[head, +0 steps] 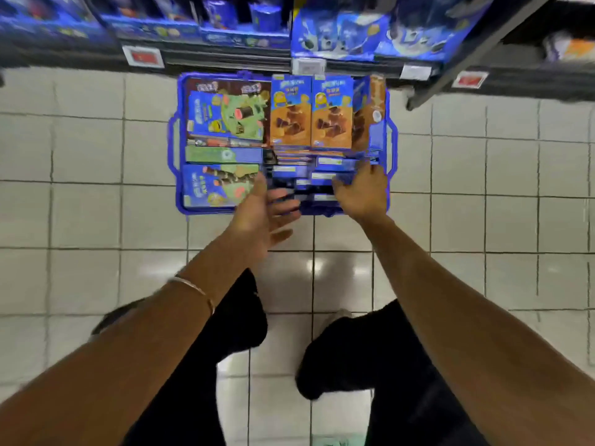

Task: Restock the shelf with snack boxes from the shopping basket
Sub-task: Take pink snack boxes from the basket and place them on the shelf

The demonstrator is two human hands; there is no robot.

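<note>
A blue shopping basket (pixel 175 146) stands on the tiled floor below the shelf, full of snack boxes. Green-and-blue boxes (pixel 228 119) lie on its left side. Two orange-and-blue boxes (pixel 310 114) lie flat at the far right. A row of blue boxes (pixel 314 180) stands on edge at the near right. My left hand (pixel 260 214) hovers over the near rim with fingers spread, holding nothing. My right hand (pixel 362 191) reaches into the basket, its fingers curled around the right end of that row of blue boxes; the grip is blurred.
The shelf (pixel 225 56) runs along the top of the view, with blue snack packages (pixel 341 33) and price tags (pixel 143 55) on its edge. A dark shelf upright (pixel 450 59) slants at the upper right. My legs and shoes are below on the pale tiles.
</note>
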